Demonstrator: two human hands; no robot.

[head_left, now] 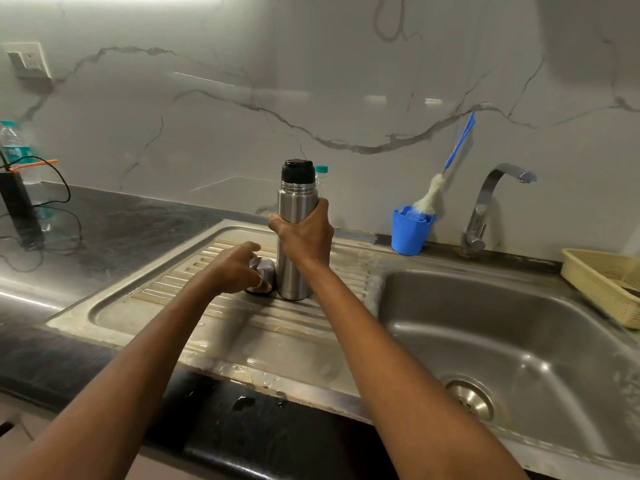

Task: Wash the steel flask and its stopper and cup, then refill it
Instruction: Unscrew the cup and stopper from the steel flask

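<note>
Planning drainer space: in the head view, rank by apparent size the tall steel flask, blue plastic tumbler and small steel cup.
Tall steel flask
Blue plastic tumbler
Small steel cup, though the left hand partly covers it

Flask and cup block the mid-drainboard, with open room left and near; the basin on the right lies open, bounded far by tub and tap, right by basket.

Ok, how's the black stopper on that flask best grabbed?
Come from above and grip the stopper by its round side wall: the flask stands upright on the drainboard, the right hand holds its body lower down, leaving the top free.
</note>
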